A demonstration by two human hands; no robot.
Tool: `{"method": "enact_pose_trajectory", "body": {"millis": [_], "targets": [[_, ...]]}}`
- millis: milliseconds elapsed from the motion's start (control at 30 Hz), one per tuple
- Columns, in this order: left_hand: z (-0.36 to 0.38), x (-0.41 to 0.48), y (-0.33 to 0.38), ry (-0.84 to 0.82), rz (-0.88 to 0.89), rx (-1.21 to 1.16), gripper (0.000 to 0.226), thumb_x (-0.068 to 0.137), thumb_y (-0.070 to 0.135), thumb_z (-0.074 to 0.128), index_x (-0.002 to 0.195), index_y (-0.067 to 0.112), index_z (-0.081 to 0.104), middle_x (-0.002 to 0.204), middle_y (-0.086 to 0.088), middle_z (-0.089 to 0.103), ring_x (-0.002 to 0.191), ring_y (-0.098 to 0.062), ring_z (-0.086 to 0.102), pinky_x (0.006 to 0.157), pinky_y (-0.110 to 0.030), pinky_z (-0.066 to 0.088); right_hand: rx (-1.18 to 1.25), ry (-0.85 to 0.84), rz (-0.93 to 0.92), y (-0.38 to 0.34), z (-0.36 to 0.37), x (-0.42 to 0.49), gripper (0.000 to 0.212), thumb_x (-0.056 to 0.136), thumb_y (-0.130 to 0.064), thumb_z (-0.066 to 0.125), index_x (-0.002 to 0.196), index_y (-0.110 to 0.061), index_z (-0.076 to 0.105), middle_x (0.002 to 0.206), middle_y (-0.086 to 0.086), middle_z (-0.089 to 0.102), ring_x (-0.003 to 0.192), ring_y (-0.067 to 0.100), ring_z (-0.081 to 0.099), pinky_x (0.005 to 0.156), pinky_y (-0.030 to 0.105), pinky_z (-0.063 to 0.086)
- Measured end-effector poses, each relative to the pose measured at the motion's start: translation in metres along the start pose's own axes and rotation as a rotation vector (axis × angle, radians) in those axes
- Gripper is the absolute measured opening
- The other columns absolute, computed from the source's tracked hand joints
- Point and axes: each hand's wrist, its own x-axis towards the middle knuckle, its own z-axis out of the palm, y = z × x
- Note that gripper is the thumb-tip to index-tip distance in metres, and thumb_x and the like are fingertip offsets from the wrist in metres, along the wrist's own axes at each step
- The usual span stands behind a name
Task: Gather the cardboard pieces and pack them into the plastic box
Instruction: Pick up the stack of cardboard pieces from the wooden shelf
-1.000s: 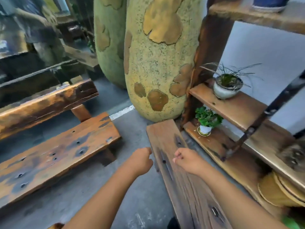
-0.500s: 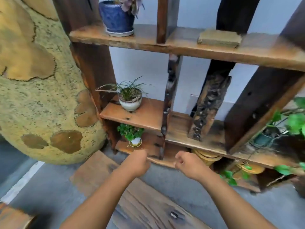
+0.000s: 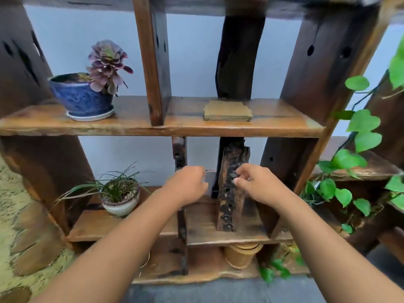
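Note:
A stack of flat brown cardboard pieces (image 3: 227, 110) lies on the upper wooden shelf (image 3: 140, 125), right of centre. Both my hands are raised in front of the shelf below it. My left hand (image 3: 185, 185) is curled into a loose fist and holds nothing. My right hand (image 3: 258, 182) has its fingers bent and slightly apart, also without anything in it. Both hands are well below the cardboard stack and apart from it. No plastic box is in view.
A blue pot with a purple succulent (image 3: 85, 97) stands on the upper shelf at left. A white pot with grassy leaves (image 3: 120, 199) sits on the lower shelf. A dark gnarled wood piece (image 3: 231, 189) stands between shelves. Green vine leaves (image 3: 358, 136) hang at right.
My view has swung right and up, from the bench and big yellow vase to the shelf front. The cardboard stack has come near the centre. My hands have risen toward the shelves, still holding nothing.

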Motion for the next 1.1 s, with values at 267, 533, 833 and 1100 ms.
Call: {"method": "enact_pose_trajectory", "body": {"millis": [267, 533, 833, 1100], "targets": [[-0.098, 0.065, 0.021, 0.202, 0.071, 0.012, 0.03, 0.089, 0.04, 0.059, 0.109, 0.018, 0.065, 0.097, -0.003, 0.068, 0.091, -0.025, 0.065, 0.077, -0.036, 0.055, -0.01, 0.195, -0.068, -0.054, -0.07, 0.058, 0.039, 0.092, -0.037, 0.06, 0.127, -0.02, 0.058, 0.098, -0.005, 0.068, 0.093, 0.016, 0.061, 0.078, 0.033, 0.047], [-0.126, 0.121, 0.024, 0.245, -0.063, -0.182, 0.03, 0.088, 0.033, 0.061, 0.104, 0.008, 0.067, 0.093, -0.009, 0.069, 0.086, -0.025, 0.065, 0.074, -0.037, 0.053, 0.103, 0.255, 0.141, -0.052, -0.103, 0.121, 0.054, 0.09, -0.031, 0.062, 0.139, -0.014, 0.048, 0.137, 0.01, 0.056, 0.118, 0.027, 0.055, 0.088, 0.036, 0.043], [-0.118, 0.172, 0.032, 0.167, -0.145, -0.011, 0.039, 0.088, 0.044, 0.058, 0.105, 0.009, 0.063, 0.089, -0.005, 0.06, 0.084, -0.024, 0.06, 0.07, -0.032, 0.049, 0.053, 0.22, 0.369, -0.04, -0.098, 0.167, 0.064, 0.091, -0.037, 0.06, 0.14, -0.004, 0.034, 0.133, 0.018, 0.056, 0.12, 0.036, 0.056, 0.094, 0.042, 0.046], [-0.119, 0.184, 0.047, 0.151, -0.191, 0.045, 0.035, 0.08, 0.045, 0.07, 0.093, 0.015, 0.058, 0.078, -0.002, 0.055, 0.076, -0.022, 0.057, 0.061, -0.032, 0.043, -0.043, 0.227, 0.421, -0.055, -0.089, 0.187, 0.055, 0.089, -0.022, 0.063, 0.137, -0.004, 0.041, 0.128, 0.018, 0.06, 0.113, 0.036, 0.061, 0.093, 0.043, 0.053]]}}
